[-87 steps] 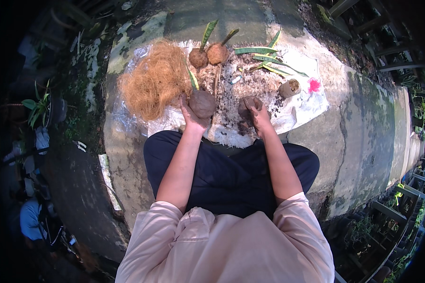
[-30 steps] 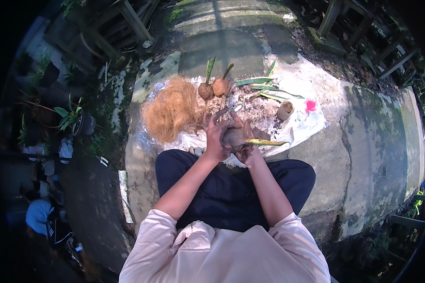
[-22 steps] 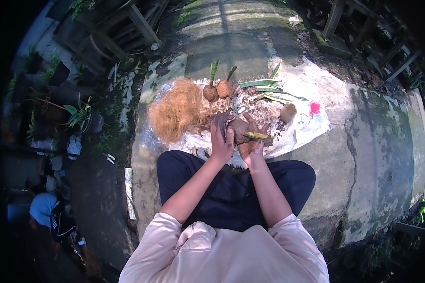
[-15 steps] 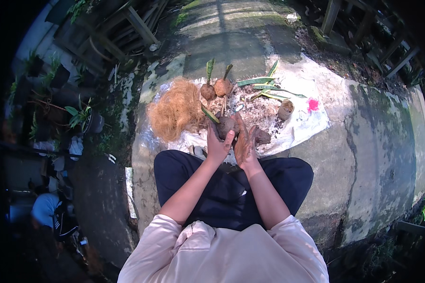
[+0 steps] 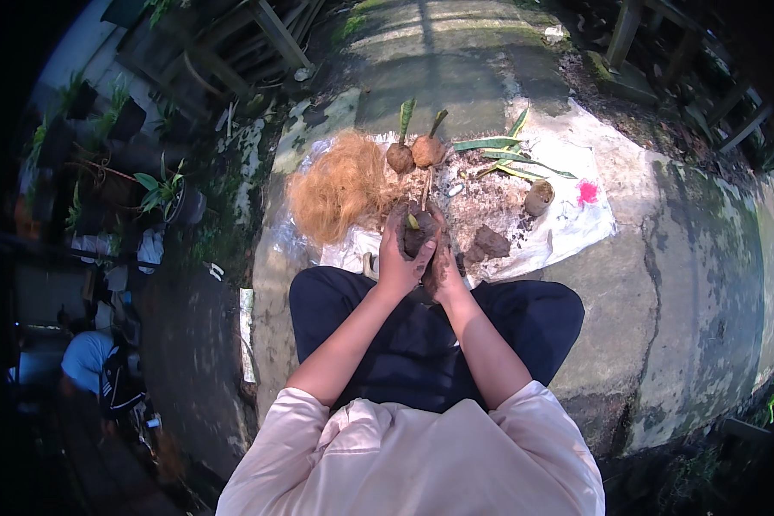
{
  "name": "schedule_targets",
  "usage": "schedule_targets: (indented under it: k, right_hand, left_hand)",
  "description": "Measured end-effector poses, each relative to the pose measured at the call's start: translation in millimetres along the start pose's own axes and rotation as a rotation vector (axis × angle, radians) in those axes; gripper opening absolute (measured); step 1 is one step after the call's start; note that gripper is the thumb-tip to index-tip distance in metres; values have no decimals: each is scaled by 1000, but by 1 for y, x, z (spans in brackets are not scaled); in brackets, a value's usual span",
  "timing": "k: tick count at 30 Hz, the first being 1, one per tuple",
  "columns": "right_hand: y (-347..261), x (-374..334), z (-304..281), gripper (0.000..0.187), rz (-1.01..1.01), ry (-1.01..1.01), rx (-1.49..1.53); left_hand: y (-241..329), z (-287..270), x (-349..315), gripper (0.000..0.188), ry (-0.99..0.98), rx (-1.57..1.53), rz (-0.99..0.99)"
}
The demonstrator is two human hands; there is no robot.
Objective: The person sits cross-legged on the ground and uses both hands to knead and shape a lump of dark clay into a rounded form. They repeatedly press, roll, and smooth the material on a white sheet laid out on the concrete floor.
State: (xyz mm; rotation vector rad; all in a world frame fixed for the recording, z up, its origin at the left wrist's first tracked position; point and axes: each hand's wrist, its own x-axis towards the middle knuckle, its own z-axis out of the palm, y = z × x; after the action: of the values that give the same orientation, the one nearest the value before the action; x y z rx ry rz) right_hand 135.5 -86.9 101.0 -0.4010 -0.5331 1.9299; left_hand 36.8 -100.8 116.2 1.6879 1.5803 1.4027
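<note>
Cupped between both palms is a dark mud ball (image 5: 416, 242), with a green-and-yellow leaf cutting (image 5: 413, 222) tipped toward me at its top. My left hand (image 5: 397, 263) wraps its left side, thumb across the front. My right hand (image 5: 443, 268), muddy on the fingers, presses the ball from the right. Beside the right hand lies a loose lump of wet mud (image 5: 490, 244) on a white sheet (image 5: 567, 230). Just beyond the hands, a thin brown stick (image 5: 426, 187) lies on the scattered crumbs.
Left of the hands is a heap of tan fibre (image 5: 337, 187). Two fibre-wrapped balls (image 5: 428, 152) with upright leaves stand beyond. Variegated leaves (image 5: 511, 156), a brown cup (image 5: 539, 198) and a pink tangle (image 5: 587, 192) lie rightward. Another person (image 5: 88, 361) bends at far left.
The mud ball has turned in my hands, so its leaf, which pointed up and left, now tips toward me. My right fingers have curled closer around it. The view has shifted slightly.
</note>
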Motion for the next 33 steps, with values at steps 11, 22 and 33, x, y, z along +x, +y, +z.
schedule_targets:
  k: [11,22,33]
  right_hand:
    - [8,4,-23,41,161,115,93]
    - [21,7,-39,41,116,225,13]
    - [40,5,-57,44,-69,216,-415]
  left_hand:
    - [-17,3,-11,58,11,262,111]
    - [-19,10,-20,60,-43,-64,-143]
    - [-28,14,-14,53,75,-531,-369]
